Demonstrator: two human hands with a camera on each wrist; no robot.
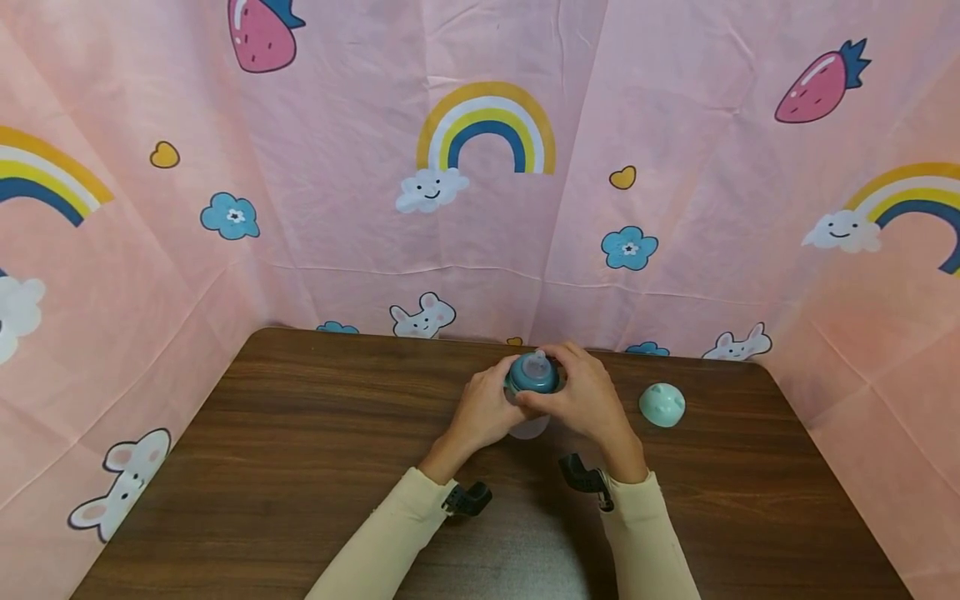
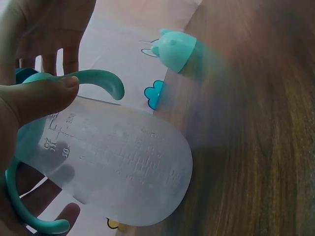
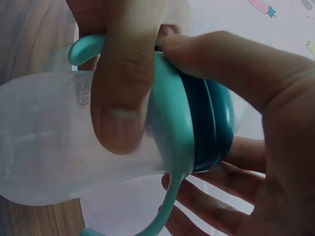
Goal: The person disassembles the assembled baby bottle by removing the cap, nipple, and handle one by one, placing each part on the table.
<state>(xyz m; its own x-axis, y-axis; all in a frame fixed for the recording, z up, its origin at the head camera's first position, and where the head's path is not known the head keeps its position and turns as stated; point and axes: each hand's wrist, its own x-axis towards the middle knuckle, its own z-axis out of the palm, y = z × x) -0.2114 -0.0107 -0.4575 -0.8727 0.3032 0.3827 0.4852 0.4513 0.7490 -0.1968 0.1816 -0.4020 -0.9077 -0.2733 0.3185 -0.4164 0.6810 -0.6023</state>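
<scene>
Between both hands is a baby bottle (image 2: 123, 162) with a frosted clear body, embossed scale marks and a mint-green two-handled ring (image 3: 172, 113). A dark teal screw collar (image 3: 209, 123) sits above that ring, topped by a clear nipple (image 1: 537, 364). My left hand (image 1: 483, 406) grips the bottle around its neck, thumb across the front by the green handle. Around the collar curls my right hand (image 1: 588, 396), its thumb at the near side and fingers behind. In the left wrist view the bottle's base is close over the table, and the bottle looks tilted.
A mint-green domed cap (image 1: 662, 405) with small ears stands on the table to the right of the hands. The dark wood-grain table (image 1: 315, 450) meets a pink printed cloth (image 1: 360, 208) along its back and sides. Black wrist mounts (image 1: 467, 498) sit at both sleeves.
</scene>
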